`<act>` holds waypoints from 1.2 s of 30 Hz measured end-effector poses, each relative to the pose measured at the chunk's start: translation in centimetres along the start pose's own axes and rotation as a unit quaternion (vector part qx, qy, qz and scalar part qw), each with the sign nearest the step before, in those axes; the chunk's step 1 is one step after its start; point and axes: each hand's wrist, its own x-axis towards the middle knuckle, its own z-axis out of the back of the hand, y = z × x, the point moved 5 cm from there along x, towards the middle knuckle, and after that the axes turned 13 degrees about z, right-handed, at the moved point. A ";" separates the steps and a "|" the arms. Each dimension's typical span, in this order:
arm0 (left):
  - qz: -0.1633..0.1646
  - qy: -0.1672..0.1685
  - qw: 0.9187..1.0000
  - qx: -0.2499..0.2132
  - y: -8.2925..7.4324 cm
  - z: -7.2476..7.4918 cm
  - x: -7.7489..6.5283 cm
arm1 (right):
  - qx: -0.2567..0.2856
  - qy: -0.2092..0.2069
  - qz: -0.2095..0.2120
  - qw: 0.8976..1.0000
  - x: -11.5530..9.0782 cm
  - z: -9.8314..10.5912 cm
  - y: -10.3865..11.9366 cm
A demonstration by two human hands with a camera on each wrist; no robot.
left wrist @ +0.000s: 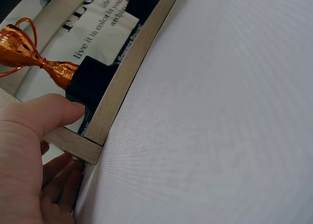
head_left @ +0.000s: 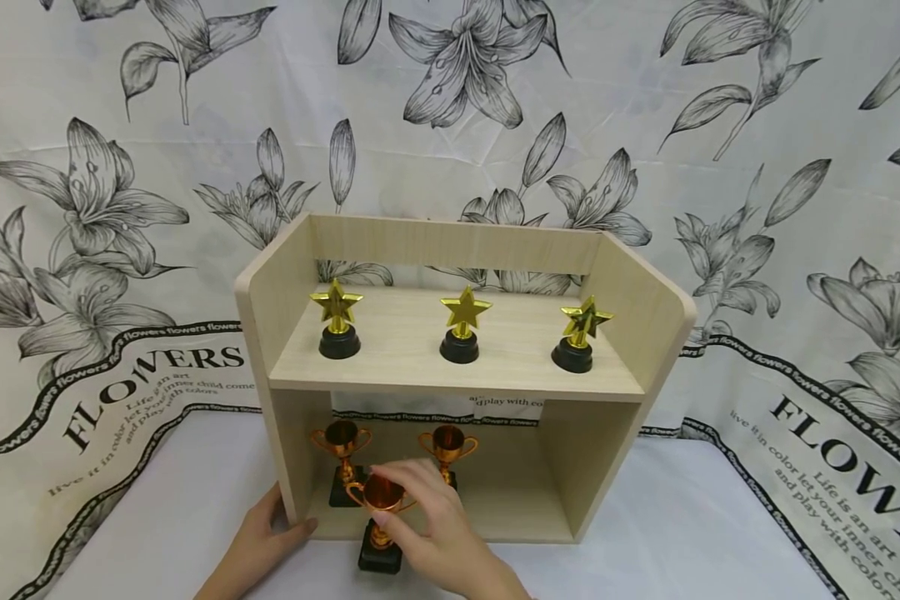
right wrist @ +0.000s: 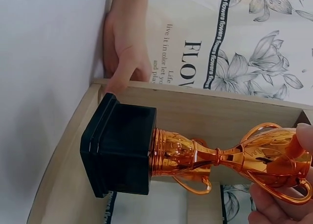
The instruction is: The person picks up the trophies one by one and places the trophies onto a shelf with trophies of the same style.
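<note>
My right hand (head_left: 438,529) holds a copper-coloured trophy cup (head_left: 382,497) by its bowl and handle, in front of the lower compartment of a wooden shelf (head_left: 450,387). The cup's square black base (right wrist: 129,148) hangs at the shelf's front edge. At the lower left corner, my left hand (head_left: 258,542) grips the side panel (left wrist: 73,143), thumb (left wrist: 54,111) inside and fingers outside. Two like cups stand on the lower level: a left one (head_left: 342,439) behind the held cup and a middle one (head_left: 447,444), its base partly hidden by my right hand.
Three gold star trophies stand on the upper board, a left one (head_left: 337,317), a middle one (head_left: 462,321) and a right one (head_left: 579,329). The shelf stands on a white tablecloth (head_left: 690,508). Behind it hangs a flower-printed cloth (head_left: 607,92).
</note>
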 end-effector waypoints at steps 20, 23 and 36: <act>0.018 0.017 1.000 -0.012 0.2 0.0 0.1 | -0.013 0.011 -0.054 0.998 -1.3 3.0 -0.3; 0.019 0.015 1.000 -0.012 0.2 -0.1 0.1 | -0.018 0.012 -0.051 0.998 -1.5 3.4 -0.3; 0.019 0.017 1.000 -0.014 0.1 -0.1 0.0 | -0.035 -0.002 -0.051 0.998 -2.4 5.7 -0.6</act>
